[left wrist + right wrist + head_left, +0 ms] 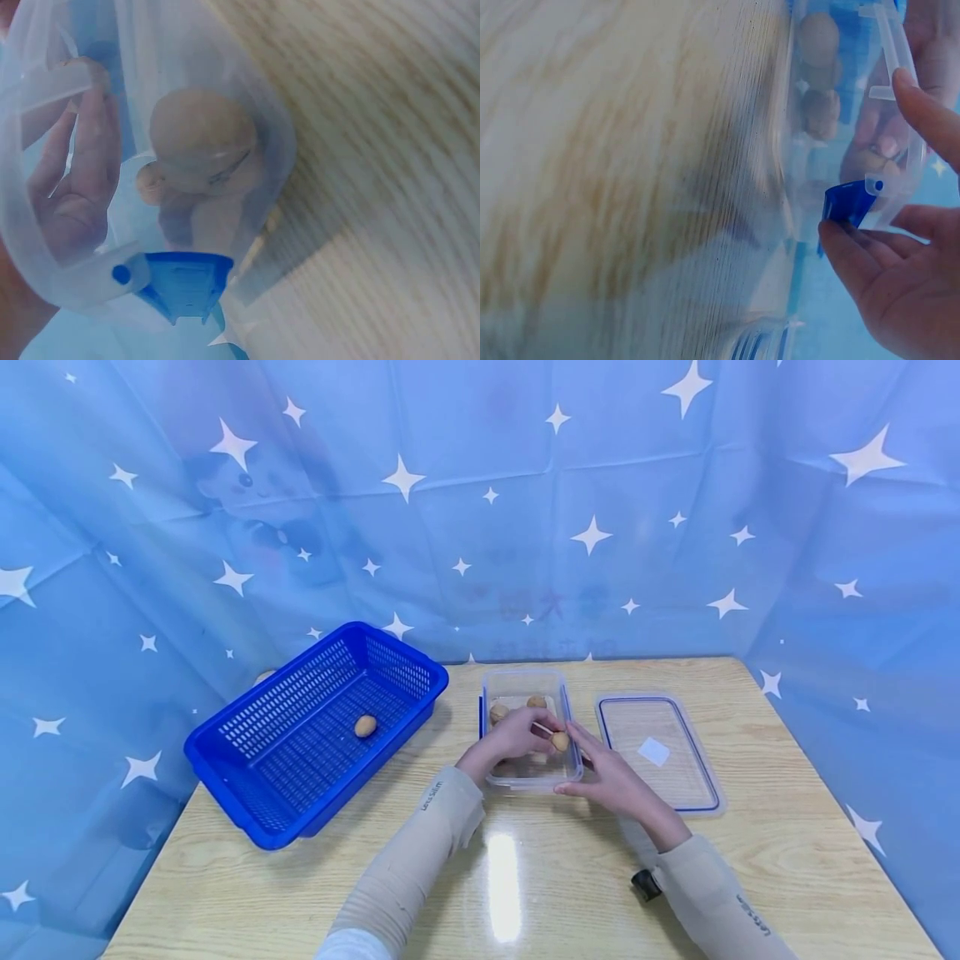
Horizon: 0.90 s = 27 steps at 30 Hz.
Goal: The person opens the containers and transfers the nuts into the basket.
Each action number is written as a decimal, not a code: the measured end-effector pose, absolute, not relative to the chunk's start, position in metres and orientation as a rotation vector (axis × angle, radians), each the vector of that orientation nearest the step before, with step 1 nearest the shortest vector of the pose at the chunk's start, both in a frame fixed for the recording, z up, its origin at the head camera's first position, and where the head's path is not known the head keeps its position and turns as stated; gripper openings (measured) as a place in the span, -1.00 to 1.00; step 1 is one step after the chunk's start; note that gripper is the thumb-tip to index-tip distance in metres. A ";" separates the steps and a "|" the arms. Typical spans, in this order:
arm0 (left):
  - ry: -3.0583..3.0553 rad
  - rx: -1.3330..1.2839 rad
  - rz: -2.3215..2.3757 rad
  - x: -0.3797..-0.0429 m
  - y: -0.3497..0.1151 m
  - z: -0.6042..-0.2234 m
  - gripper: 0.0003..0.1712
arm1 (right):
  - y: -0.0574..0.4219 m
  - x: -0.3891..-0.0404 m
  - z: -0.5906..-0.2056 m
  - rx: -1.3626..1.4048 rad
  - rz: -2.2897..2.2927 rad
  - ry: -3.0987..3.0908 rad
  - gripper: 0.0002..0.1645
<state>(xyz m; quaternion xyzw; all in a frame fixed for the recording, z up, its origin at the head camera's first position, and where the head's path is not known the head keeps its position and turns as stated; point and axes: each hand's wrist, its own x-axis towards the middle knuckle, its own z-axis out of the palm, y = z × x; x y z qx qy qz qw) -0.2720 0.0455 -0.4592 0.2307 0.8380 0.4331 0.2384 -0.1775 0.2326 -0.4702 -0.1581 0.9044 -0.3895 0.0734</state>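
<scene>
A clear plastic food container (536,783) with blue side latches stands at the middle of the table, its top uncovered. My left hand (517,732) reaches into it from the left and pinches a walnut (560,741) near the right wall. More walnuts (536,702) lie in the container, towards the far end. My right hand (611,779) holds the container at its near right corner, thumb at the near rim and fingers along the right side. In the right wrist view, a fingertip touches the blue latch (847,204).
A blue plastic basket (315,806) stands at the left, with one walnut (365,726) inside. The container's clear lid (663,785), with a blue seal and a white label, lies flat at the right. A star-patterned blue curtain (480,527) hangs behind the wooden table (570,885).
</scene>
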 end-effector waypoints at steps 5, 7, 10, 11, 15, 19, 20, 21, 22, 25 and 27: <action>2.291 0.665 1.173 -0.272 0.043 -0.453 -0.64 | 0.233 -0.178 -0.471 -0.479 -1.153 2.722 0.24; 2.300 0.684 1.171 -0.272 0.041 -0.451 -0.66 | 0.234 -0.178 -0.472 -0.477 -1.146 2.726 0.24; 2.312 0.693 1.172 -0.272 0.039 -0.448 -0.66 | 0.234 -0.179 -0.472 -0.477 -1.151 2.722 0.24; 2.317 0.689 1.175 -0.272 0.039 -0.448 -0.66 | 0.234 -0.179 -0.472 -0.477 -1.153 2.721 0.24; 2.329 0.659 1.181 -0.272 0.037 -0.448 -0.65 | 0.234 -0.179 -0.473 -0.475 -1.157 2.719 0.23; 2.352 0.648 1.181 -0.274 0.034 -0.447 -0.66 | 0.235 -0.179 -0.473 -0.475 -1.158 2.720 0.24; 2.354 0.653 1.186 -0.274 0.034 -0.446 -0.67 | 0.235 -0.179 -0.473 -0.476 -1.159 2.721 0.24; 2.351 0.660 1.197 -0.274 0.033 -0.446 -0.68 | 0.235 -0.179 -0.473 -0.477 -1.160 2.723 0.24; 2.349 0.670 1.204 -0.274 0.032 -0.445 -0.68 | 0.235 -0.179 -0.474 -0.478 -1.160 2.723 0.24; 2.336 0.702 1.231 -0.276 0.029 -0.443 -0.69 | 0.235 -0.179 -0.474 -0.479 -1.160 2.725 0.25; 2.343 0.716 1.231 -0.277 0.028 -0.441 -0.70 | 0.234 -0.179 -0.473 -0.476 -1.158 2.725 0.25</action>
